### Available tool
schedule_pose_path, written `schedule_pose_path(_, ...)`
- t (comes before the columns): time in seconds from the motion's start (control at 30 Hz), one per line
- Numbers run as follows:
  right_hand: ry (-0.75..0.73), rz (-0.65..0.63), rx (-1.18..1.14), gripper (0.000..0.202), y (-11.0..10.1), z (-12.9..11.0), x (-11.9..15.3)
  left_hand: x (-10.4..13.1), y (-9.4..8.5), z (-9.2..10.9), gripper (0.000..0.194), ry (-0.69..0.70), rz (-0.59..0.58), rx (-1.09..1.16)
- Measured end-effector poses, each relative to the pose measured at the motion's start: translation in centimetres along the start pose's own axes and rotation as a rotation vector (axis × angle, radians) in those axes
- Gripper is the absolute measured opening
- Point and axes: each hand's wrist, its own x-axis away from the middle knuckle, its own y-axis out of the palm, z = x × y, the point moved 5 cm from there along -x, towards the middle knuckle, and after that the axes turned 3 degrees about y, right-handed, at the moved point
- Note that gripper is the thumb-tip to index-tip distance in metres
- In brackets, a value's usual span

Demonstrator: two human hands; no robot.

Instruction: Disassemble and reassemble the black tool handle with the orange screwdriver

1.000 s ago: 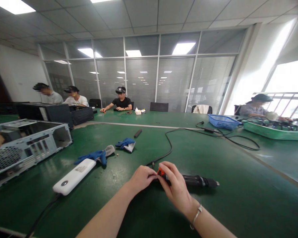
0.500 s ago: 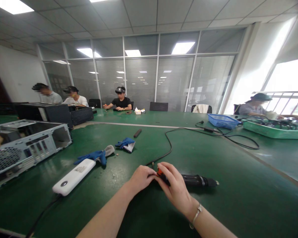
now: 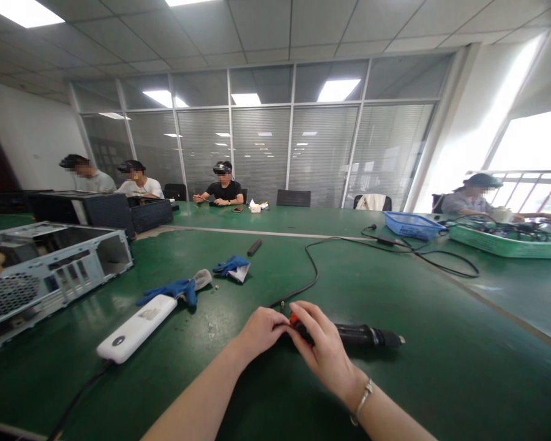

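Note:
A black electric screwdriver [image 3: 360, 335] lies on the green table in front of me, its bit end pointing right. My right hand [image 3: 321, 343] is closed around its rear part, where a bit of orange shows between the fingers. My left hand [image 3: 259, 334] is closed in a pinch right at that rear end, its fingertips touching those of my right hand. What the left fingers hold is hidden. A black cable [image 3: 313, 269] runs across the table and passes behind my left hand.
Left on the table are a white power strip [image 3: 138, 327], blue gloves [image 3: 169, 291] and an open metal computer case [image 3: 55, 269]. A small dark bar [image 3: 254, 247] lies farther back. Blue [image 3: 413, 226] and green baskets [image 3: 509, 242] stand right. Several people sit around the table.
Hardly anything differs. Both my hands keep their place on the screwdriver, with only a slight shift of the right fingers.

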Motion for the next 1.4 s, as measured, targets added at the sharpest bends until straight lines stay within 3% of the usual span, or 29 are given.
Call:
schedule_pose_path(0.3, -0.019, 0.025, -0.025, 0.053, 0.3, 0.6, 0.2, 0.0, 0.0, 0.0, 0.018, -0.01, -0.016, 0.027)
schedule_pose_path(0.53, -0.039, 0.219, 0.085, 0.063, -1.3, 0.1, 0.4, 0.1, 0.0, -0.1, 0.017, -0.019, -0.017, 0.026)
schedule_pose_path(0.6, -0.041, 0.136, 0.11, 0.061, -1.3, -0.4, 0.1, 0.2, 0.0, -0.2, 0.017, -0.035, -0.006, 0.029)
schedule_pose_path(0.73, -0.112, -0.166, 0.096, 0.051, -0.9, -2.1, 0.2, 0.2, 0.4, -0.8, 0.016, -0.047, -0.006, 0.039)
schedule_pose_path(0.87, -0.246, -0.429, 0.061, 0.04, -1.1, -4.4, 1.6, 0.1, 0.5, -0.8, 0.019, 0.009, 0.004, 0.017)
schedule_pose_path(0.97, -0.263, -0.575, 0.037, 0.035, -1.3, -5.3, 2.5, 0.1, 0.3, -0.5, 0.019, 0.008, -0.006, -0.012)
schedule_pose_path(1.4, 0.003, -0.671, 0.014, 0.049, -0.6, -2.8, 3.9, 0.0, 0.2, -0.3, 0.02, 0.007, -0.018, -0.057)
